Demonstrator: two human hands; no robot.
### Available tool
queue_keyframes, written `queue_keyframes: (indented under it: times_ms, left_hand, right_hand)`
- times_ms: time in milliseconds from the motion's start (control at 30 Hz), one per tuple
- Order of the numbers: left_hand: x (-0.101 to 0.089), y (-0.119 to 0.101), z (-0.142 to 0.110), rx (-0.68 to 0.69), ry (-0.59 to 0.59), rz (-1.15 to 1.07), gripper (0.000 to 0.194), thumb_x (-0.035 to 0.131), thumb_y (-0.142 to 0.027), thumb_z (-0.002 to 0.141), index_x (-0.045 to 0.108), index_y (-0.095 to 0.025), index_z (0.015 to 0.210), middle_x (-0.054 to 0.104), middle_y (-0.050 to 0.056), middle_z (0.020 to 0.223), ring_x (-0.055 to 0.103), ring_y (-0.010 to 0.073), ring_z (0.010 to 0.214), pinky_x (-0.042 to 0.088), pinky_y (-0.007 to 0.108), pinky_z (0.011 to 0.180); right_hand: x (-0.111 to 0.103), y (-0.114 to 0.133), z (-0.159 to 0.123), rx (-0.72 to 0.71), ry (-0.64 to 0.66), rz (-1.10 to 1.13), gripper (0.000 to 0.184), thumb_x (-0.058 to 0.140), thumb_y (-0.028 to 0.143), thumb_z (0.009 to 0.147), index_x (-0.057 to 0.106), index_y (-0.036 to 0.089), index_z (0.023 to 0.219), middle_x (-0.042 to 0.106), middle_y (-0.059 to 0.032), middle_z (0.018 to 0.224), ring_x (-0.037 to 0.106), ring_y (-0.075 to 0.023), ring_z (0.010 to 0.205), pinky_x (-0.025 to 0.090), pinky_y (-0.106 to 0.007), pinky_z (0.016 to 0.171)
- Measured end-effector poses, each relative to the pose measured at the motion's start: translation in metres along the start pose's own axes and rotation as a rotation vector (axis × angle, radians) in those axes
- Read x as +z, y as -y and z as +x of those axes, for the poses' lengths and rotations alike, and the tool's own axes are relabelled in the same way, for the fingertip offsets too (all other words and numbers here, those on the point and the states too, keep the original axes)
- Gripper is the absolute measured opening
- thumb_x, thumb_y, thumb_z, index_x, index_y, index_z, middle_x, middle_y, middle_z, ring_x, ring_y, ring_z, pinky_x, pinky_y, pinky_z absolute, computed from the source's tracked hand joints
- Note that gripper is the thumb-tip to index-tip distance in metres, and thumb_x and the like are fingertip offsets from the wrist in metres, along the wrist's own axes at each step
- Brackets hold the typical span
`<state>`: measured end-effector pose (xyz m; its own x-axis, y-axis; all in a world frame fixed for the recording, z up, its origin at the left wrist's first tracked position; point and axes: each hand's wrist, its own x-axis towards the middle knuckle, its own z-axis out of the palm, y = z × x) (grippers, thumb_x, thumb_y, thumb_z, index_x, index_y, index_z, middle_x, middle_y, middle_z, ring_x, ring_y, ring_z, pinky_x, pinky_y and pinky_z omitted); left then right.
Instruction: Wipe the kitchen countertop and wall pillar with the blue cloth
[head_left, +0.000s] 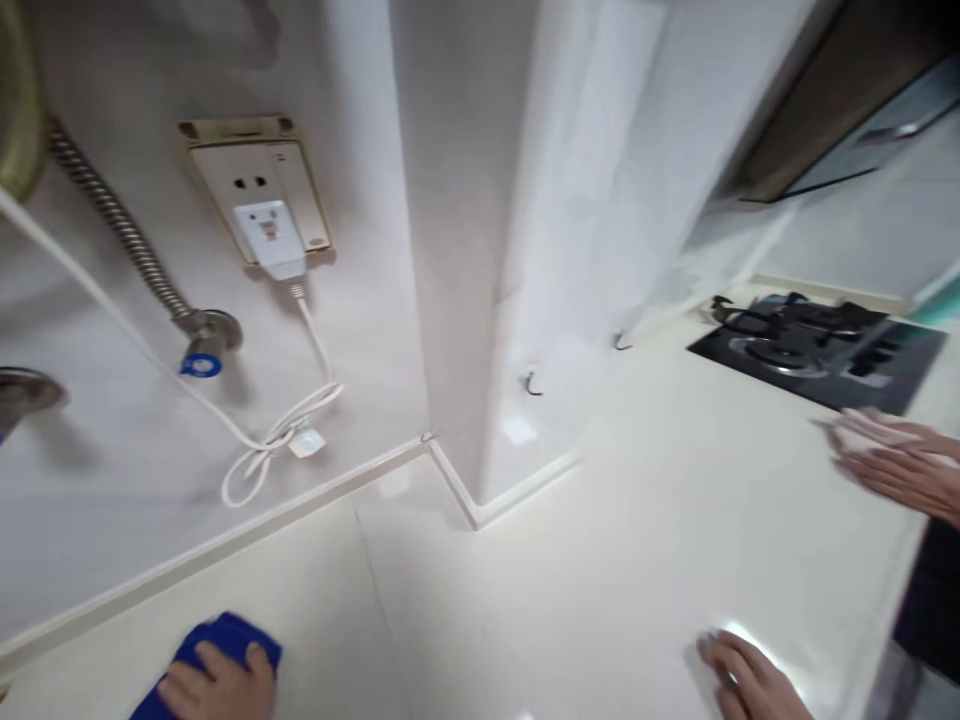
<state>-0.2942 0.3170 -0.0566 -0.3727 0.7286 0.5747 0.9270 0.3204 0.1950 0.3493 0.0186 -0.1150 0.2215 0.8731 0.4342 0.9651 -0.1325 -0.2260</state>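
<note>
A: What's the left hand [217,685] got?

B: A blue cloth [232,635], fingers bent over it, pressed on the counter [570,570] by the wall.

A: The right hand [750,680]?

B: Open and empty, low on the counter. Another person's hand [892,465] is beside the gas stove [810,365].

Blue microfiber cloth [244,637], bunched, partly hidden

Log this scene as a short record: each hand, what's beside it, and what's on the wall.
left hand: the left hand lies on a blue cloth
surface: cream countertop
right hand: the right hand rests on the countertop, holding nothing visible
other hand: a further hand, apparently a co-worker's, near a black gas hob
wall: socket panel with a white plug
</note>
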Motion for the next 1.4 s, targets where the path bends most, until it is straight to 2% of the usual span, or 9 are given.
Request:
queue_keyframes:
  times_ms: [133,300,467,633,867,1033,1167,1267,1400]
  left_hand:
    - [-0.020,-0.102,-0.046,0.353,0.113,-0.152,0.062,0.036,-0.027,0.086,0.037,-0.007,0.145,0.046,0.030,0.148,0.032,0.0464,0.144,0.030,0.080,0.104]
    - [-0.076,-0.210,-0.146,0.636,0.175,-0.248,0.070,0.043,-0.028,0.087,0.024,-0.003,0.150,0.030,0.032,0.157,0.016,0.0402,0.152,0.022,0.069,0.118]
    - [-0.122,-0.283,-0.235,0.831,0.284,-0.423,0.076,0.048,-0.037,0.087,0.021,-0.007,0.152,0.031,0.028,0.158,0.018,0.0373,0.152,0.023,0.064,0.121]
    - [-0.141,-0.327,-0.261,0.975,0.450,-0.517,0.078,0.048,-0.047,0.088,0.022,-0.011,0.152,0.030,0.026,0.159,0.023,0.0385,0.150,0.025,0.065,0.120]
    - [-0.133,-0.296,-0.228,1.102,0.555,-0.588,0.058,0.039,-0.035,0.094,0.029,-0.023,0.150,0.035,0.014,0.160,0.025,0.0257,0.151,0.034,0.053,0.120]
    - [-0.131,-0.244,-0.189,0.707,0.549,-0.478,0.054,0.031,-0.036,0.096,0.042,-0.016,0.144,0.040,0.019,0.157,0.029,0.0289,0.149,0.028,0.058,0.121]
    - [-0.132,-0.215,-0.177,0.350,0.420,-0.282,0.061,0.028,-0.042,0.095,0.045,-0.006,0.142,0.042,0.031,0.151,0.029,0.0409,0.147,0.030,0.066,0.115]
    - [-0.128,-0.204,-0.181,0.327,0.302,-0.222,0.060,0.028,-0.040,0.095,0.046,-0.005,0.140,0.044,0.031,0.149,0.032,0.0423,0.145,0.032,0.066,0.113]
    - [-0.121,-0.202,-0.187,0.363,0.213,-0.205,0.059,0.031,-0.038,0.093,0.048,-0.005,0.139,0.046,0.029,0.148,0.033,0.0417,0.145,0.035,0.065,0.112]
  right_hand:
    - [-0.015,0.024,0.013,0.075,0.036,0.046,0.026,0.047,0.024,0.085,0.059,0.023,0.107,0.059,-0.0121,0.122,0.061,-0.0281,0.108,0.054,-0.046,0.089]
    - [-0.025,0.038,0.025,0.121,0.020,0.143,0.027,0.045,0.014,0.080,0.056,0.023,0.103,0.057,-0.0099,0.119,0.059,-0.0242,0.103,0.052,-0.043,0.087]
    - [-0.034,0.047,0.035,0.122,-0.032,0.167,0.031,0.044,0.007,0.073,0.053,0.022,0.099,0.056,-0.0082,0.113,0.057,-0.0222,0.098,0.050,-0.039,0.086]
    - [-0.042,0.053,0.037,0.143,-0.006,0.162,0.029,0.043,0.007,0.074,0.052,0.020,0.098,0.055,-0.0093,0.110,0.054,-0.0233,0.099,0.046,-0.040,0.087]
    - [-0.039,0.053,0.038,0.213,-0.039,0.266,0.031,0.039,0.007,0.075,0.054,0.020,0.099,0.057,-0.0094,0.107,0.054,-0.0234,0.098,0.045,-0.041,0.086]
    - [-0.041,0.108,0.081,-0.002,-0.003,0.447,0.048,0.038,0.009,0.078,0.055,0.021,0.122,0.058,-0.0115,0.124,0.051,-0.0264,0.118,0.042,-0.047,0.101]
    - [-0.037,0.171,0.109,-0.228,0.215,0.403,0.054,0.047,0.026,0.086,0.048,0.017,0.139,0.042,-0.0150,0.150,0.027,-0.0376,0.143,0.022,-0.061,0.117]
    - [-0.027,0.191,0.111,-0.280,0.349,0.334,0.063,0.051,0.039,0.089,0.039,0.022,0.148,0.023,-0.0144,0.162,0.009,-0.0450,0.148,0.004,-0.072,0.116]
    - [-0.022,0.173,0.104,-0.366,0.420,0.332,0.066,0.048,0.042,0.092,0.029,0.028,0.153,0.008,-0.0112,0.165,0.004,-0.0416,0.150,0.001,-0.070,0.116]
